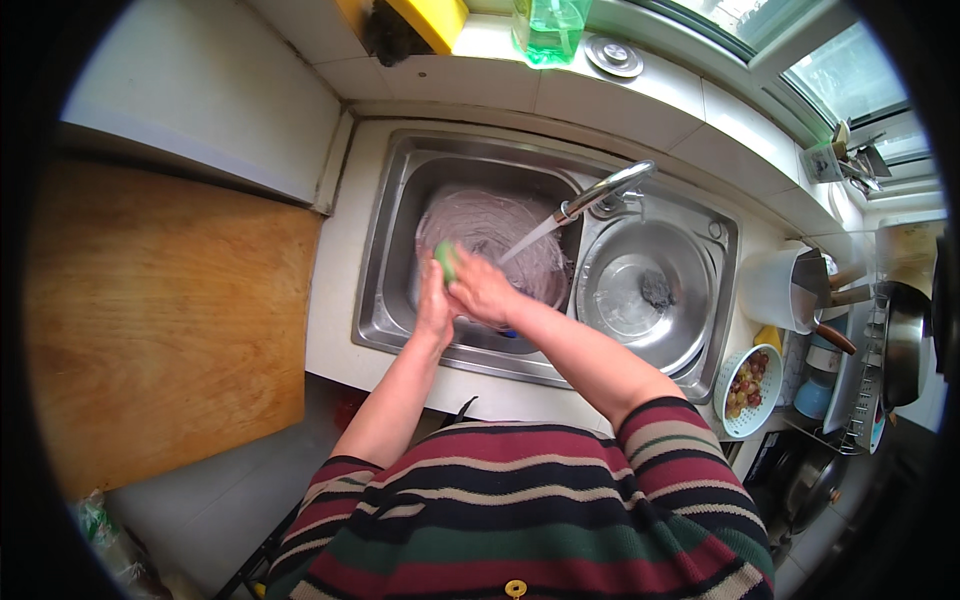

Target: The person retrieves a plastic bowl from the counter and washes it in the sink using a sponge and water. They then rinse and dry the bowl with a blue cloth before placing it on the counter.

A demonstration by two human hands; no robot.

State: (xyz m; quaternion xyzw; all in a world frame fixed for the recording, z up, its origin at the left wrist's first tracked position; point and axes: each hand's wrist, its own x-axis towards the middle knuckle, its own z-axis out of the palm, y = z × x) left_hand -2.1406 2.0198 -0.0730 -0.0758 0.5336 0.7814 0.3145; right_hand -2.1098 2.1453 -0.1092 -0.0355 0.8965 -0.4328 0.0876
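Note:
My left hand (pixel 432 301) and my right hand (pixel 484 288) are pressed together over the left basin of a stainless steel sink (pixel 399 217). Between them is a small green object (pixel 445 262), rounded but blurred, so its exact kind is unclear. Most of it is covered by my fingers and palms. Beneath my hands a pale, see-through plastic tub (pixel 465 214) sits in the basin with rippling water inside. A chrome faucet (pixel 611 187) leans over from the right, and its water stream (pixel 529 240) falls into the tub just beyond my right hand.
In the round right basin lies a steel wool scrubber (pixel 658 289). A colander (pixel 772 405) of grapes (pixel 748 382) stands right of the sink, near a white plastic container (pixel 766 289) and a dish rack (pixel 862 375). A wooden board (pixel 172 322) lies at left; a green liquid bottle (pixel 551 34) stands behind.

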